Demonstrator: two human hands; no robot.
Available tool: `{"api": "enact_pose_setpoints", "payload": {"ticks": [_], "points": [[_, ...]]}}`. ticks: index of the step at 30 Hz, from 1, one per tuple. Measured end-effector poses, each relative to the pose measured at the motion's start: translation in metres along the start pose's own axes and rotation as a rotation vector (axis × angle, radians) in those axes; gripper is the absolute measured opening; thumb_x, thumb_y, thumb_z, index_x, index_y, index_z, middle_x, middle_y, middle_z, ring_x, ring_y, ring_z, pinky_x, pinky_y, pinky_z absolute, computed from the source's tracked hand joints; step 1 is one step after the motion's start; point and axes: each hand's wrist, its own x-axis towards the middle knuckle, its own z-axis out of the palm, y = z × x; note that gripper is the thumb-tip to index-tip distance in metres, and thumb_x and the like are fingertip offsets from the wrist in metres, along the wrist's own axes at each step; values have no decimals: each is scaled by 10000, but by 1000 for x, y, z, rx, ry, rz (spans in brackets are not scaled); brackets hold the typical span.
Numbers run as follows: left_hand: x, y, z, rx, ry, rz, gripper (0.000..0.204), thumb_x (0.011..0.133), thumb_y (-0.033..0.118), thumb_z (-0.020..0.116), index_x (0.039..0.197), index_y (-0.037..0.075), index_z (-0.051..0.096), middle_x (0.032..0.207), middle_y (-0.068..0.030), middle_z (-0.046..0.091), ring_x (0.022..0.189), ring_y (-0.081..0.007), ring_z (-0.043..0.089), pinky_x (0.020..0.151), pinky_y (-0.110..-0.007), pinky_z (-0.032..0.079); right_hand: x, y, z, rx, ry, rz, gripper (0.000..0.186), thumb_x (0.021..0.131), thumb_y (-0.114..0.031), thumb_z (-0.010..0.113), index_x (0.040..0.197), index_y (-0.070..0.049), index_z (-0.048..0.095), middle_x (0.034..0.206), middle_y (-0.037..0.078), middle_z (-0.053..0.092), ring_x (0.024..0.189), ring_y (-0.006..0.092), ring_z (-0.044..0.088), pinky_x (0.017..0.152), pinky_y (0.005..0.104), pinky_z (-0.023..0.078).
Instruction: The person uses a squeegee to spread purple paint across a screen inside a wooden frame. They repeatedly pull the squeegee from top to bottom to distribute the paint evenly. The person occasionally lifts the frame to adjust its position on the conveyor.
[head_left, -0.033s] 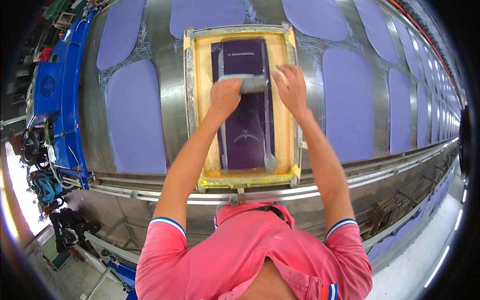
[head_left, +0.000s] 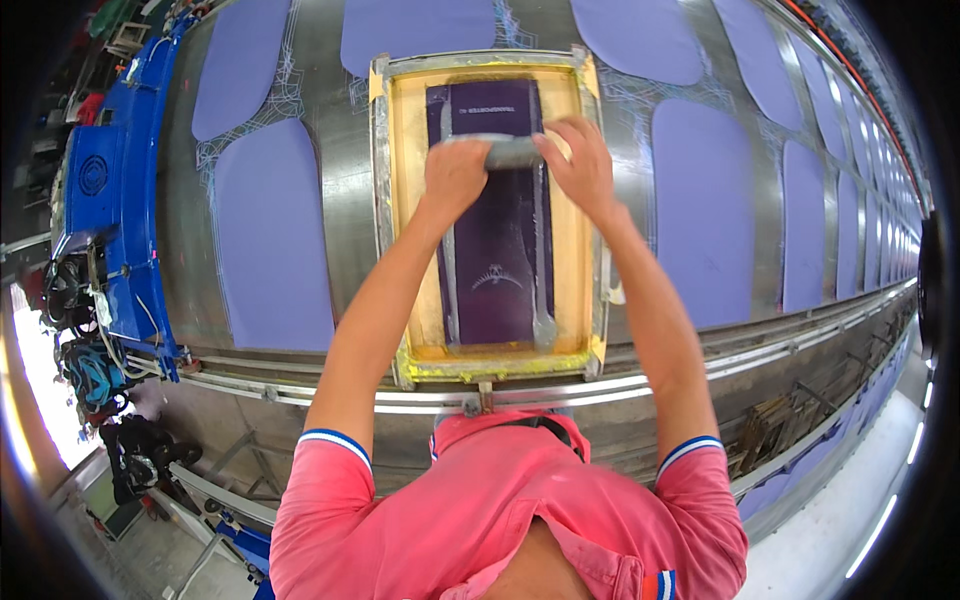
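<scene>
Purple fabric pieces (head_left: 270, 240) lie in rows along the long metal table (head_left: 345, 180), on both sides of the work and running off to the right. A blue machine (head_left: 110, 200) stands at the table's left end, with tangled cables below it. The yellow-edged screen frame (head_left: 590, 230) rests on the table straight ahead, its dark purple mesh (head_left: 500, 260) filling the middle. Near the far end of the mesh lies the grey squeegee (head_left: 505, 152), crosswise. The left hand (head_left: 455, 175) is closed around its left part, the right hand (head_left: 580, 165) wraps its right end, fingers curled over the top. Both forearms stretch forward, nearly parallel; how hard they press is probably not readable from above.
</scene>
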Motion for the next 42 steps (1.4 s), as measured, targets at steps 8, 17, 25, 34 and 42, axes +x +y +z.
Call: {"api": "enact_pose_setpoints", "payload": {"ticks": [8, 17, 25, 34, 42], "points": [[184, -45, -29, 134, -276, 0, 365, 726, 132, 627, 1061, 165, 766, 946, -172, 736, 921, -362, 709, 798, -462, 566, 182, 48, 58, -390, -739, -17, 347, 729, -225, 722, 1055, -107, 744, 982, 207, 719, 942, 385, 695, 804, 485, 561], [86, -17, -24, 120, -222, -12, 318, 696, 130, 647, 985, 173, 773, 859, -171, 728, 843, -377, 705, 728, -485, 568, 91, 12, 66, -438, -699, -13, 208, 709, -121, 651, 875, -55, 757, 944, 215, 722, 878, 383, 711, 770, 488, 572], [-164, 79, -33, -92, -415, -96, 191, 687, 60, 660, 869, 113, 684, 822, -144, 708, 799, -357, 698, 655, -481, 550, -147, -98, -2, -205, -674, -43, 83, 702, -54, 643, 776, -57, 681, 825, 121, 628, 836, 314, 636, 754, 434, 520], [-177, 78, -37, -28, -462, -80, 176, 682, 76, 656, 838, 118, 728, 813, -149, 706, 799, -361, 693, 678, -488, 554, -163, -107, -2, -190, -736, 16, 89, 699, -75, 639, 731, -47, 717, 821, 163, 694, 793, 348, 700, 701, 451, 564], [83, -23, -32, 130, -255, -20, 261, 708, 158, 660, 949, 147, 760, 869, -174, 715, 887, -359, 698, 788, -478, 558, 97, -3, 53, -399, -728, -64, 184, 726, -137, 607, 792, -22, 733, 861, 213, 724, 813, 394, 719, 738, 471, 583]]}}
